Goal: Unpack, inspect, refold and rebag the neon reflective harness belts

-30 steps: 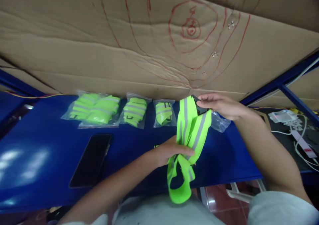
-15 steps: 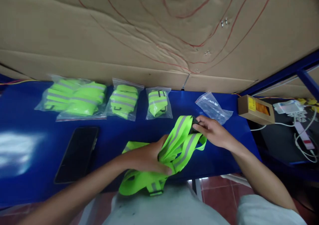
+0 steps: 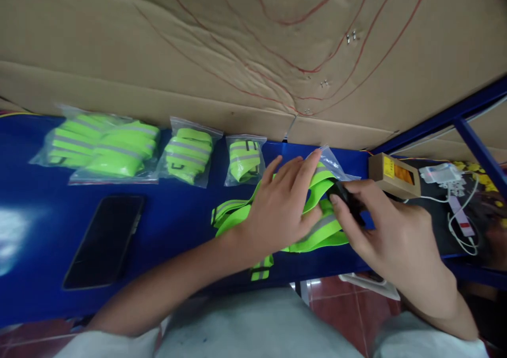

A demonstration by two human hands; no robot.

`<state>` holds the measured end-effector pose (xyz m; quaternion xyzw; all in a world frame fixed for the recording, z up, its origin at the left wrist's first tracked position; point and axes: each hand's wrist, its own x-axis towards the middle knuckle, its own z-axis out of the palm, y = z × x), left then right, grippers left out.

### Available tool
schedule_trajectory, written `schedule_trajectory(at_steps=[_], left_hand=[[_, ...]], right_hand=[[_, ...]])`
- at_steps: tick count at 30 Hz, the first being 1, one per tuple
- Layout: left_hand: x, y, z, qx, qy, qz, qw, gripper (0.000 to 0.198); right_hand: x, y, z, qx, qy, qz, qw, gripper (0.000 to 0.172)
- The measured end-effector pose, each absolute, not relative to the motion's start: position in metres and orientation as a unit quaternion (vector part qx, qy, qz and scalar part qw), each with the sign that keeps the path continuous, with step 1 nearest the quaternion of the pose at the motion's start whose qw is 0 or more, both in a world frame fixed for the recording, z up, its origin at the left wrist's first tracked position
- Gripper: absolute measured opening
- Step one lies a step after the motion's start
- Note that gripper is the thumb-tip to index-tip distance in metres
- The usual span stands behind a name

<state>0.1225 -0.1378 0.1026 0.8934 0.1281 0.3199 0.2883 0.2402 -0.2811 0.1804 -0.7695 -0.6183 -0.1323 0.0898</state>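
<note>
Beneath my left hand [image 3: 277, 205] lies a bundle of fluorescent yellow-green reflective straps [image 3: 320, 234] with a grey stripe. The fingers of that hand are stretched out over the bundle, and its palm hides the middle. My right hand [image 3: 396, 236] pinches a black buckle [image 3: 344, 197] at the bundle's right end between thumb and fingers. A short strap end with a dark slider [image 3: 260, 273] hangs near the table's front edge. Behind my hands is a clear zip bag [image 3: 332, 160], partly covered by the straps and fingers.
Several zip bags of folded reflective straps [image 3: 188, 154] line the back of the blue table [image 3: 178, 273]. A black phone [image 3: 105, 242] lies at left. On the right stand a cardboard box [image 3: 394, 176] and a white cable [image 3: 451, 226]. A cardboard wall [image 3: 178, 46] rises behind.
Both hands and the straps have shifted right. My left hand has gone from curling around the bundle to stretching its fingers over it. The right hand keeps its pinch on the buckle.
</note>
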Motion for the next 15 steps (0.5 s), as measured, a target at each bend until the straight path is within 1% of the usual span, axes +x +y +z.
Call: schedule_trajectory(at_steps=[2, 3, 6, 7, 9, 12, 15], left_hand=[[0.121, -0.125, 0.105, 0.897, 0.116, 0.316, 0.286, 0.055], [0.119, -0.117, 0.107, 0.897, 0.099, 0.3, 0.309, 0.05], [0.111, -0.095, 0.115, 0.882, 0.039, 0.193, 0.429, 0.038], [0.109, -0.09, 0.117, 0.876, 0.03, 0.153, 0.457, 0.037], [0.106, -0.082, 0.12, 0.876, 0.034, 0.101, 0.471, 0.039], [0.103, -0.078, 0.12, 0.887, 0.044, 0.085, 0.452, 0.04], [0.102, -0.075, 0.118, 0.884, 0.051, 0.099, 0.454, 0.04]], right_hand=[[0.244, -0.285, 0.189, -0.774, -0.611, -0.159, 0.056, 0.023], [0.247, -0.287, 0.193, -0.777, -0.607, -0.16, 0.051, 0.026], [0.261, -0.287, 0.204, -0.777, -0.617, -0.102, 0.071, 0.029], [0.265, -0.285, 0.206, -0.776, -0.621, -0.077, 0.079, 0.03], [0.272, -0.281, 0.208, -0.778, -0.621, -0.043, 0.082, 0.031], [0.276, -0.275, 0.206, -0.788, -0.609, -0.011, 0.085, 0.033], [0.279, -0.27, 0.208, -0.786, -0.603, 0.047, 0.125, 0.03]])
